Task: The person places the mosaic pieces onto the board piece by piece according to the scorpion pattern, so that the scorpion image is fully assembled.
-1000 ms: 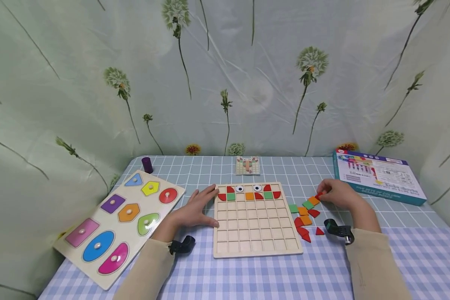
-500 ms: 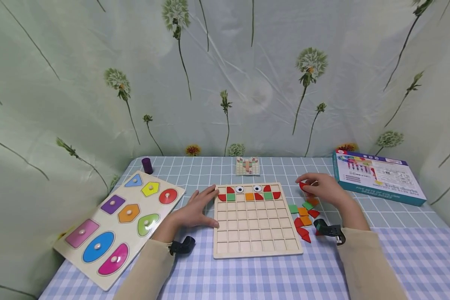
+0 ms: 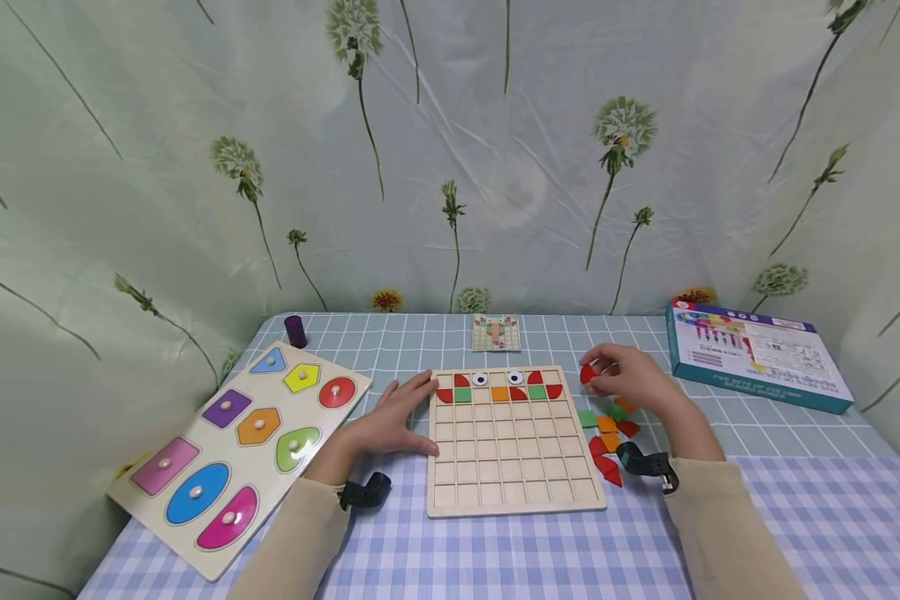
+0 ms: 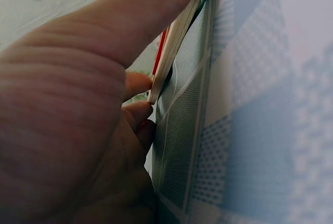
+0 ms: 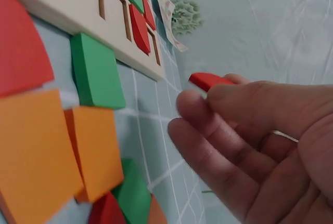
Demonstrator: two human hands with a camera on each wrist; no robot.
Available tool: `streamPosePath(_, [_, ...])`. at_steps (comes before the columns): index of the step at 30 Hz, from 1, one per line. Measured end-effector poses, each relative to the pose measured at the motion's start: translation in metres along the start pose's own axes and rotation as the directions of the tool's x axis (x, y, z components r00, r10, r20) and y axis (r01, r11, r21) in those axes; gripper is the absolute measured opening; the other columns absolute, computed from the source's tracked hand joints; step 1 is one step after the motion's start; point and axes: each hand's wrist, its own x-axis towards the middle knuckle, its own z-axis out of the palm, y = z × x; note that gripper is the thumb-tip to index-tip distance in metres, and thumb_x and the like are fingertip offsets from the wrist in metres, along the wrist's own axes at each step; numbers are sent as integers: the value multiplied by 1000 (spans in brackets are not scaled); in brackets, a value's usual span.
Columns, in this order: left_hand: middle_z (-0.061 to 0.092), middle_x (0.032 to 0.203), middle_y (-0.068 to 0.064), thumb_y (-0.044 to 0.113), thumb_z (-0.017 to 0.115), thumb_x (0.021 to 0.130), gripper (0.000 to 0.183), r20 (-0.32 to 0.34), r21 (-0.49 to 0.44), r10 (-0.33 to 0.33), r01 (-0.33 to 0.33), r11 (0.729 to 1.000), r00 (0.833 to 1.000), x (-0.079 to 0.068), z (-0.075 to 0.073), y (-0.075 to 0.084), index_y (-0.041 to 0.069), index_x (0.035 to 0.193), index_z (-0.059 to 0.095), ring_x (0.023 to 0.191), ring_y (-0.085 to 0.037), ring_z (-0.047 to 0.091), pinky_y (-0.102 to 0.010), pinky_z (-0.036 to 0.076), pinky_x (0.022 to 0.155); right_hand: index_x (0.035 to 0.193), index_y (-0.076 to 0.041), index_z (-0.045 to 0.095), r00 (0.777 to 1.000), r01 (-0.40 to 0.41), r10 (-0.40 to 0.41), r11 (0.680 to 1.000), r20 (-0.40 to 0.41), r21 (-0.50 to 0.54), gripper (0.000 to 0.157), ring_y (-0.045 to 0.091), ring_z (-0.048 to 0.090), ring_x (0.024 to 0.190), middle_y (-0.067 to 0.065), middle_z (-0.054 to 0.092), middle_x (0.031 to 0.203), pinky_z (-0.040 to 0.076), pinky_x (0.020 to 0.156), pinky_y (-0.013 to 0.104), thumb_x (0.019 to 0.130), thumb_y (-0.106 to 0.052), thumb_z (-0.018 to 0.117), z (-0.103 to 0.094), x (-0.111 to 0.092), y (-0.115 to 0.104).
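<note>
In the head view, my right hand point(image 3: 633, 379) pinches a red quarter-circle tile point(image 3: 587, 373) between thumb and fingers, raised over the cloth just off the board's upper right corner. The right wrist view shows that tile edge-on by the thumb tip. A wooden grid board point(image 3: 513, 458) lies flat in the middle. Red, green and orange tiles and two eye tiles point(image 3: 515, 377) fill parts of its top two rows. My left hand point(image 3: 390, 421) rests spread along the board's left edge, fingertips near its upper corner and thumb lower down.
Several loose red, green and orange tiles point(image 3: 606, 423) lie right of the board. A small pattern card point(image 3: 496, 332) is behind it. A knobbed shape puzzle point(image 3: 262, 392) and a dark purple cylinder point(image 3: 295, 331) are left; a flat box point(image 3: 757, 354) is at the back right.
My right hand has lifted the red tile from the loose pile and carried it left, close to the board's upper right corner. The left hand and board have stayed put.
</note>
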Motion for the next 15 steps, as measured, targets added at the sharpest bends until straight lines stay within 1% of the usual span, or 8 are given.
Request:
streamPosePath(5, [12,170,0,49,86,73,107,0,-2,0,0,1000,1000,0,0,0,20,159,28,158,-31,6,-59,1,126,121,-2,61,1000,-1,2,1000,-17,28,33,20,64,84,16,64,102,61,74,30,91,-9,71,5,3,-8])
streamPosePath(8, [12,170,0,49,86,74,107,0,0,-1,1,1000,1000,1,0,0,20,159,28,158,-31,7,-59,1,126,121,-4,60,999,-8,9,999,-36,37,31,20,63,80,15,63,99,59,69,28,92,-11,70,9,4,-13])
streamPosePath(10, [12,170,-1,48,86,74,107,1,4,-1,1,1000,1000,0,0,0,20,159,27,158,-31,7,-58,1,126,121,-6,60,999,-5,6,1000,-54,30,30,21,62,81,14,63,99,57,68,26,93,-12,69,12,5,-17])
streamPosePath(13, [12,170,-1,48,85,74,107,2,8,-1,1,1000,1000,0,0,0,20,159,27,158,-31,7,-58,1,126,122,-11,63,997,3,-2,1000,-80,4,30,22,61,85,13,65,101,54,71,26,93,-13,69,18,6,-22])
streamPosePath(15, [12,170,-1,48,85,74,107,2,7,-3,3,1000,1000,0,0,1,20,159,27,158,-31,7,-58,1,126,123,-12,64,997,12,-12,1000,-82,-3,30,23,61,88,13,66,102,54,74,27,93,-13,68,22,7,-26])
